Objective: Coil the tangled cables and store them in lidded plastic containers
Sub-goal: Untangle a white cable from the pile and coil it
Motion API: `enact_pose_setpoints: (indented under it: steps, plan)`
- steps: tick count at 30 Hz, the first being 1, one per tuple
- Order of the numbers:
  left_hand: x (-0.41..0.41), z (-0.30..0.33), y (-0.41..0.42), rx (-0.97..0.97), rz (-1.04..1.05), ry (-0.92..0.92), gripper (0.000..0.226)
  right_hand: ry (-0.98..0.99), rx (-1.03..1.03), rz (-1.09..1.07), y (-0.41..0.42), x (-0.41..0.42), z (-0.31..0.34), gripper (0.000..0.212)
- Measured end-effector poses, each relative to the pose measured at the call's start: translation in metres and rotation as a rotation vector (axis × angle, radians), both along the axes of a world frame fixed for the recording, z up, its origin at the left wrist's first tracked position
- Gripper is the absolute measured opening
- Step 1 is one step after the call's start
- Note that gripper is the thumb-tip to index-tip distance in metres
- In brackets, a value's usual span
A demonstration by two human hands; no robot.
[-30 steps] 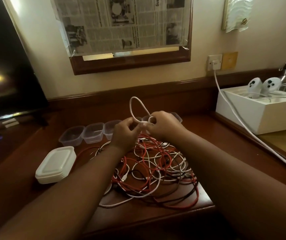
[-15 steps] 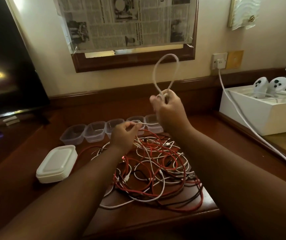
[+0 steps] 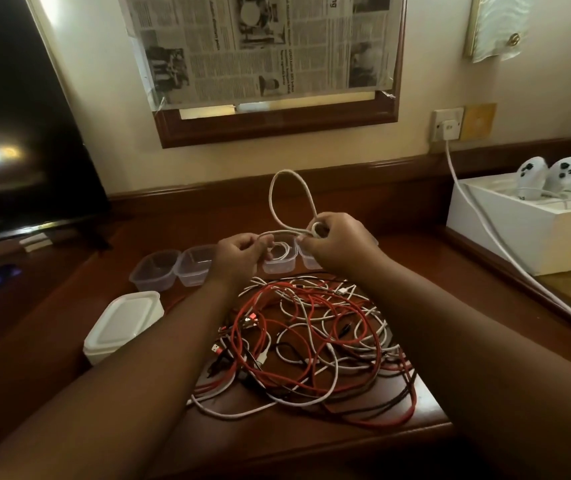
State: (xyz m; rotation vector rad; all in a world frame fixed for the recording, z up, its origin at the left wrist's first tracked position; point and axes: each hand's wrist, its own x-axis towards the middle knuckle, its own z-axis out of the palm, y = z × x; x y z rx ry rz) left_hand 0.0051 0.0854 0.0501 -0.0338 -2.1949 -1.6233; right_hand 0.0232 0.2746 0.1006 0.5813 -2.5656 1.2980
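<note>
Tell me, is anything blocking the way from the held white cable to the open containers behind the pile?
Nothing visible blocks it. Both hands, left hand and right hand, hold the white cable directly above the row of open containers. One container already holds a coiled white cable.

Head camera looks forward and down, close over desk [image 3: 311,441]

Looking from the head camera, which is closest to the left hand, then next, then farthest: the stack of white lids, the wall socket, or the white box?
From the left hand:
1. Stack of white lids, on the desk just to its lower left.
2. Wall socket, up on the wall to the right.
3. White box, at the far right of the desk.
</note>
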Motion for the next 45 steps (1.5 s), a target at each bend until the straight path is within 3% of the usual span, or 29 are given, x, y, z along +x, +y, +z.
enact_pose_setpoints:
  steps: [2,5,9,12,16,19,21,23,25,27,33,37,42,45]
  plan:
    - [0.011,0.007,-0.004,0.153,-0.065,-0.066,0.022,-0.084,0.023,0.072,0.002,0.007,-0.002,0.012]
    - [0.029,0.018,-0.012,0.228,-0.258,-0.129,0.018,-0.203,0.036,0.223,0.007,0.024,-0.001,0.011]
    - [0.056,0.035,-0.022,0.328,-0.506,-0.205,0.015,-0.272,0.212,0.505,0.009,0.052,0.003,0.016]
    - [0.079,0.047,-0.026,0.322,-0.65,-0.269,0.015,-0.321,0.391,0.683,0.008,0.075,0.01,0.037]
    - [0.109,0.056,-0.02,0.203,-0.604,-0.251,0.025,-0.417,0.539,0.755,0.011,0.104,0.017,0.074]
    - [0.131,0.063,-0.012,0.094,-0.491,-0.24,0.03,-0.31,0.423,0.618,0.011,0.121,0.015,0.06]
    - [0.146,0.064,-0.007,0.035,-0.391,-0.226,0.035,-0.241,0.226,0.424,0.008,0.132,0.012,0.051]
    - [0.158,0.063,0.0,0.054,-0.321,-0.228,0.033,-0.159,0.004,0.226,0.006,0.14,0.009,0.043]
    - [0.168,0.06,0.009,0.152,-0.286,-0.257,0.031,-0.073,-0.05,0.143,0.005,0.149,0.007,0.028]
    - [0.18,0.059,0.022,0.271,-0.262,-0.284,0.029,-0.162,-0.059,0.184,0.001,0.161,0.005,0.025]
    - [0.205,0.054,0.045,0.369,-0.246,-0.241,0.024,-0.617,-0.334,0.234,-0.009,0.175,0.002,0.057]
    - [0.209,0.056,0.045,0.156,-0.236,-0.177,0.018,-0.7,-0.599,0.26,-0.006,0.177,0.008,0.049]
    - [0.205,0.067,0.037,-0.302,-0.204,0.048,0.013,-0.806,-0.749,0.335,-0.005,0.177,0.011,0.045]
    - [0.202,0.067,0.036,-0.145,-0.269,0.124,0.029,-0.851,-0.766,0.376,-0.005,0.173,0.013,0.035]
